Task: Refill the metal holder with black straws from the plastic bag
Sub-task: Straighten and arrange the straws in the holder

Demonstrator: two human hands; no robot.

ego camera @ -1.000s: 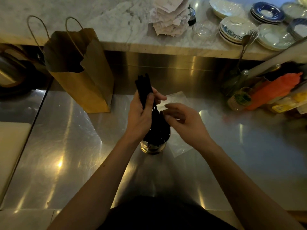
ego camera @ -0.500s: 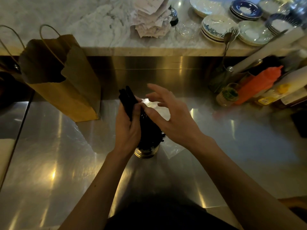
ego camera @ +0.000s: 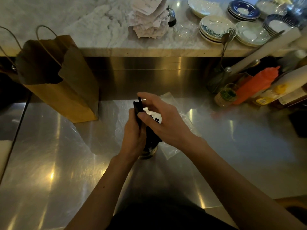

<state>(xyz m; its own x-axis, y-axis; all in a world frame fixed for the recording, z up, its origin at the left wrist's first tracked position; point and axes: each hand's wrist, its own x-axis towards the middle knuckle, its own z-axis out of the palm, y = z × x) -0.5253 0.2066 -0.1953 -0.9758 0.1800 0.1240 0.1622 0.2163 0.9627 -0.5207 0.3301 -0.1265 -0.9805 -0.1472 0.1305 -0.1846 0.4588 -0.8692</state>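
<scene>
My left grip (ego camera: 132,138) clasps black straws (ego camera: 138,110) over the metal holder (ego camera: 148,154); my right grip (ego camera: 163,125) hovers loose, empty.

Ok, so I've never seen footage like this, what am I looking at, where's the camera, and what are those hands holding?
No machine: a person wears one head camera looking down at their bare hands. The left hand grips a bundle of black straws over the metal holder, which already holds straws. The right hand hovers open above it. A clear plastic bag lies by the holder on the steel counter. A brown paper bag stands left, an orange squeeze bottle right.
</scene>
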